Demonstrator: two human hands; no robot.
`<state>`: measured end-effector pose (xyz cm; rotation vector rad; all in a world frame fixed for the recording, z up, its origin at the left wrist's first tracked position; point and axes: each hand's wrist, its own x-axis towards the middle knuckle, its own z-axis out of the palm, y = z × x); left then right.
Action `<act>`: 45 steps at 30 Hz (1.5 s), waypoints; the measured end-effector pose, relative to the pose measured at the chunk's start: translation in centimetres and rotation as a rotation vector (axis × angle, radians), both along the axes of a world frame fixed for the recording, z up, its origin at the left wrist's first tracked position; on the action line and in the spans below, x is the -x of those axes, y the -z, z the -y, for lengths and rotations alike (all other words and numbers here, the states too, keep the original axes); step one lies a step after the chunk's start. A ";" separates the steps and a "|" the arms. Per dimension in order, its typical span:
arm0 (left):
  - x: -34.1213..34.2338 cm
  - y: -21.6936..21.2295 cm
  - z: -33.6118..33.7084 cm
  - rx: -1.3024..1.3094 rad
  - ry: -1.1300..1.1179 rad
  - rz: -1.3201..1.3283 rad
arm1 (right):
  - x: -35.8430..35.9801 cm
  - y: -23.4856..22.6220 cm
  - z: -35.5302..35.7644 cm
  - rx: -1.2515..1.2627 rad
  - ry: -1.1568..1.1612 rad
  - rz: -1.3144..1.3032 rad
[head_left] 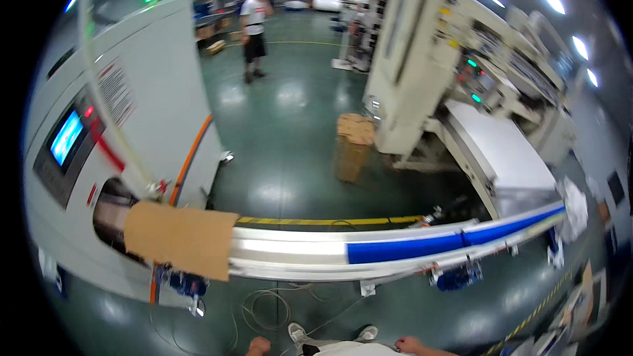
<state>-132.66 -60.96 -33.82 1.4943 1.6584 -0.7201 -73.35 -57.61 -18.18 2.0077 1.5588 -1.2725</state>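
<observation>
My left hand [260, 345] hangs at the lower edge, left of my shoes [298, 331], with its fingers curled in and nothing seen in it. On the other side of my body, my right hand [407, 344] also hangs low, its fingers loosely closed, with nothing showing in it. Both hands are small and a little blurred, and neither touches anything I can make out. Beyond them a long conveyor [283, 249] with a white and blue belt crosses from left to right. A brown cardboard sheet [178, 236] lies over its left end.
A white cabinet machine [158, 92] with a lit screen [67, 137] stands left. To the right is a cream machine [412, 59] with a white sloping bed [498, 145]. A cardboard stack [354, 148] stands behind the conveyor; cables [267, 308] lie before me. Another person [254, 29] stands far back.
</observation>
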 end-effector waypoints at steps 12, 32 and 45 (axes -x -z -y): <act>-27.9 -3.0 -14.8 -0.077 1.034 0.264 | -18.9 2.5 14.1 0.000 0.410 0.033; -102.5 -13.3 -25.1 0.098 0.924 0.661 | -39.4 11.3 31.8 0.285 1.133 -0.055; -138.6 -26.0 -30.5 -0.170 1.185 1.075 | -68.3 4.9 17.6 -0.073 1.771 -0.078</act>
